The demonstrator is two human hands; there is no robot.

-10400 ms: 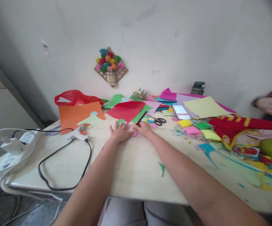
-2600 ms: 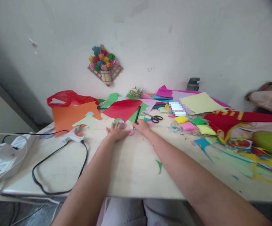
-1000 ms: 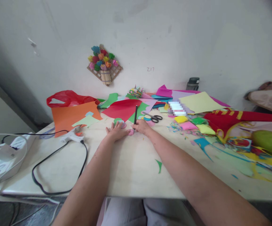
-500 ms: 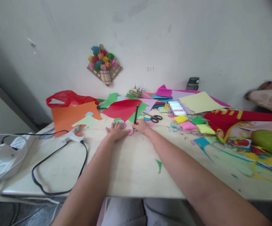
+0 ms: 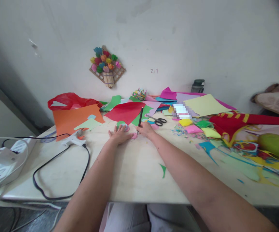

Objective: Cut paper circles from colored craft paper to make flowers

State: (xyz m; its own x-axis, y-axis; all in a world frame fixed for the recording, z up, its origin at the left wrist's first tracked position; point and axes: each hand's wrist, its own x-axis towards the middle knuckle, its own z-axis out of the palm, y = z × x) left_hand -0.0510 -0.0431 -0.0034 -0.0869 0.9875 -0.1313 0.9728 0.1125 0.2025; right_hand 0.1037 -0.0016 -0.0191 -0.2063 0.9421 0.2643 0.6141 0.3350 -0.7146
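Observation:
My right hand (image 5: 145, 129) is closed around a black pen (image 5: 141, 116), which stands nearly upright with its lower end by a small pink paper piece (image 5: 134, 136). My left hand (image 5: 120, 134) lies flat with its fingers spread, its thumb side touching the pink piece. Just beyond the left fingers are a green paper piece (image 5: 120, 123) and small pale cut pieces, partly hidden. Black-handled scissors (image 5: 159, 121) rest to the right of the pen, beyond my right hand.
Coloured sheets, including a red one (image 5: 125, 111) and an orange one (image 5: 75, 119), spread across the back. A glue gun (image 5: 73, 139) with a looping black cord lies left, near a power strip (image 5: 16, 158). Paper scraps, small bright packets (image 5: 193, 129) and a green fruit (image 5: 275, 146) occupy the right.
The pen's upper end has shifted slightly to the right in my right hand. My left hand stays in place on the table.

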